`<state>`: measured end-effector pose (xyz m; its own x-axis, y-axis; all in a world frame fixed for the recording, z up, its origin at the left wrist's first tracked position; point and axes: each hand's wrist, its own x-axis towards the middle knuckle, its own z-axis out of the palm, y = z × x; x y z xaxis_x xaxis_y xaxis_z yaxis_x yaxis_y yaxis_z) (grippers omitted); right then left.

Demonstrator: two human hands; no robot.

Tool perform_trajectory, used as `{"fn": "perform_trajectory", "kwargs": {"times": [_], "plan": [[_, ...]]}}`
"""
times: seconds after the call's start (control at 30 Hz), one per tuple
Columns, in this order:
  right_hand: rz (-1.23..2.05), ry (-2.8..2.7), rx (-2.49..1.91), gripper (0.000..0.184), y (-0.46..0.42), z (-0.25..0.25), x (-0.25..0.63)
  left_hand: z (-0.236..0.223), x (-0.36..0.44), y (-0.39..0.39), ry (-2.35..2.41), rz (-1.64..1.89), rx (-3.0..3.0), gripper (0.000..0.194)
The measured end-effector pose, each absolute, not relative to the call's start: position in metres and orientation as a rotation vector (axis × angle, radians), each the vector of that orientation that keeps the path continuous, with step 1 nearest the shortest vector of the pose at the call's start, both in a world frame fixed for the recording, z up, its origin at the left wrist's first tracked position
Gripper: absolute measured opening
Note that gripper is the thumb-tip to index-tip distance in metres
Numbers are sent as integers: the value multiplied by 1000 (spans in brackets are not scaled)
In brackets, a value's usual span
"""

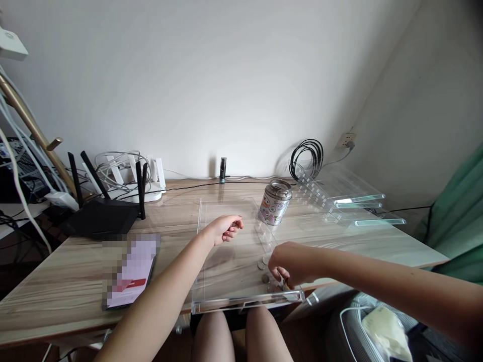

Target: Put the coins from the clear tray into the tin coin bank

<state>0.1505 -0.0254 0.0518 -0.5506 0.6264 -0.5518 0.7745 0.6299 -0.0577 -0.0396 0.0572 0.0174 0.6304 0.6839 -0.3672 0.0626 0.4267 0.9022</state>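
A clear acrylic tray [247,303] lies at the front of the wooden desk, with several coins [265,278] in its right front part. My right hand [290,264] reaches down into that corner, its fingers bent and pinched at a small brownish-gold coin [286,284]; the fingertips are partly hidden. Over the middle of the tray is my left hand [227,229], fingers curled closed; what they hold, if anything, is hidden. A flowered tin can [276,203] with a slotted metal top stands upright just beyond the tray's right side.
Stacked clear acrylic shelves [339,198] and a black cable coil [307,158] occupy the back right. A pixelated phone [134,276] lies left. Behind it sit a black router [101,216] and a white router [151,195]. A small dark bottle [223,170] stands against the wall.
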Motion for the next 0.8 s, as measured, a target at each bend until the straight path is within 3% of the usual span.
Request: {"fn": "perform_trajectory", "kwargs": {"times": [0.53, 0.73, 0.8], "plan": [[-272, 2376, 1003, 20, -27, 48, 144, 11, -39, 61, 770, 471, 1084, 19], [-416, 2485, 1063, 39, -33, 48, 146, 9, -39, 62, 770, 493, 1116, 21], [-454, 2480, 1040, 38, -33, 49, 147, 10, -40, 61, 782, 501, 1127, 21]]}}
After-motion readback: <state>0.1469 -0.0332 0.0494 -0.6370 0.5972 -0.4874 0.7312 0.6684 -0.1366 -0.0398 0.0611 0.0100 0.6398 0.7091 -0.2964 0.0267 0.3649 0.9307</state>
